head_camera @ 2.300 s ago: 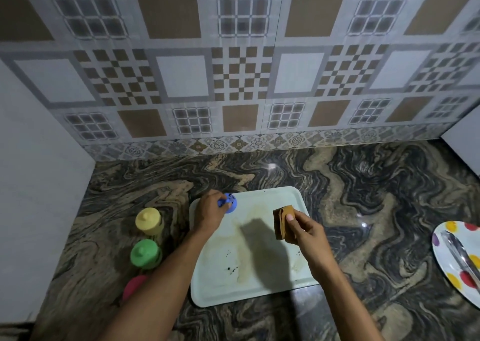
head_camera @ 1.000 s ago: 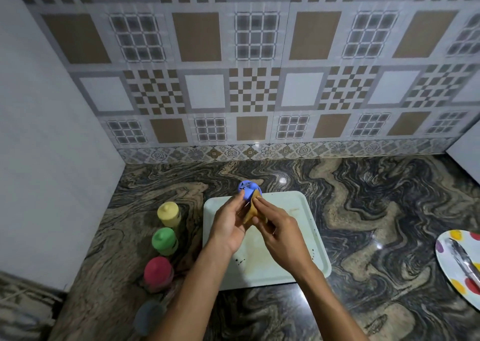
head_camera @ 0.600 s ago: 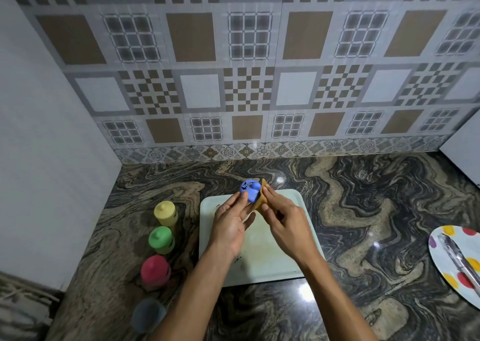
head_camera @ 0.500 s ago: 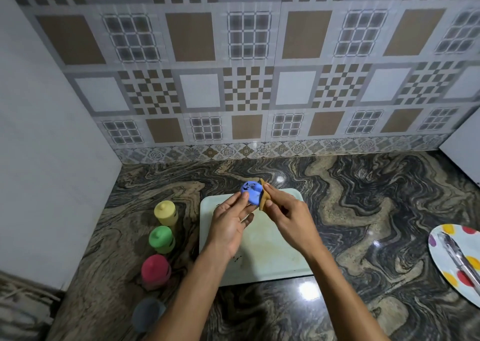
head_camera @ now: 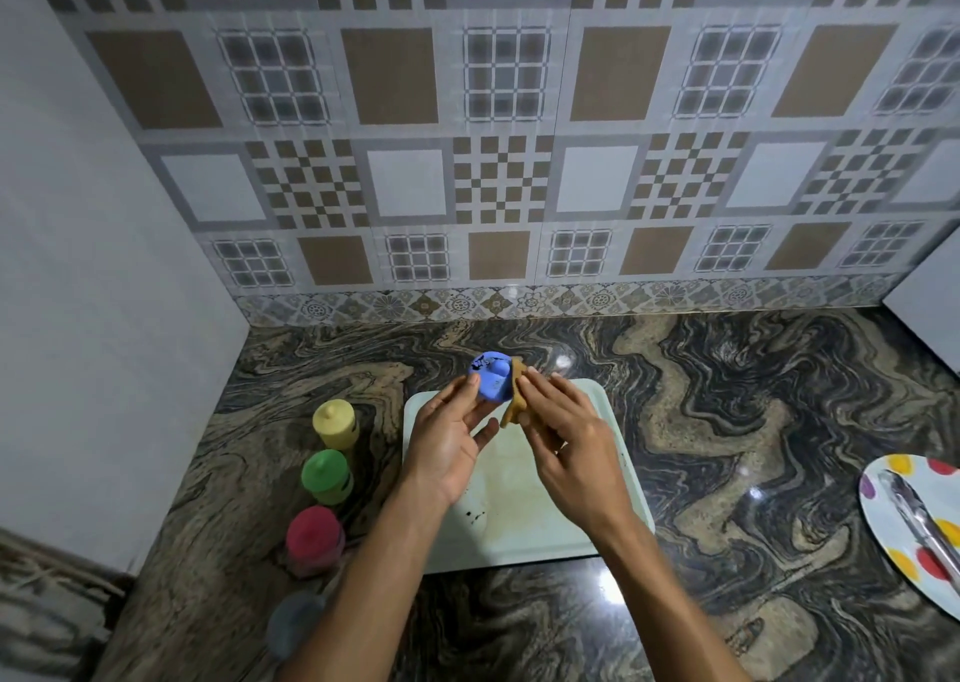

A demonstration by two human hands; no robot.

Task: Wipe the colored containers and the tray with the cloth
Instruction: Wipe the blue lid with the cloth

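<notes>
My left hand (head_camera: 447, 440) holds a small blue container (head_camera: 491, 381) by its fingertips, lifted above the far edge of the pale tray (head_camera: 615, 445). My right hand (head_camera: 569, 440) pinches a folded tan cloth (head_camera: 515, 395) and presses it against the container's right side. Dark specks mark the blue container's top. The tray lies on the marble counter and shows brownish stains and black specks near its front left. To the tray's left stand a yellow container (head_camera: 335, 423), a green container (head_camera: 326, 475), a red container (head_camera: 314, 538) and a grey container (head_camera: 295, 623) in a row.
A white plate with coloured dots (head_camera: 919, 525) carrying metal tongs (head_camera: 922, 520) lies at the right edge. A tiled wall (head_camera: 493, 136) backs the counter, and a plain white wall (head_camera: 78, 318) closes the left side.
Since 2.3 s ago both hands came together above the tray's far edge. The cloth now presses on the blue container's side, and it has shifted slightly over the last half second.
</notes>
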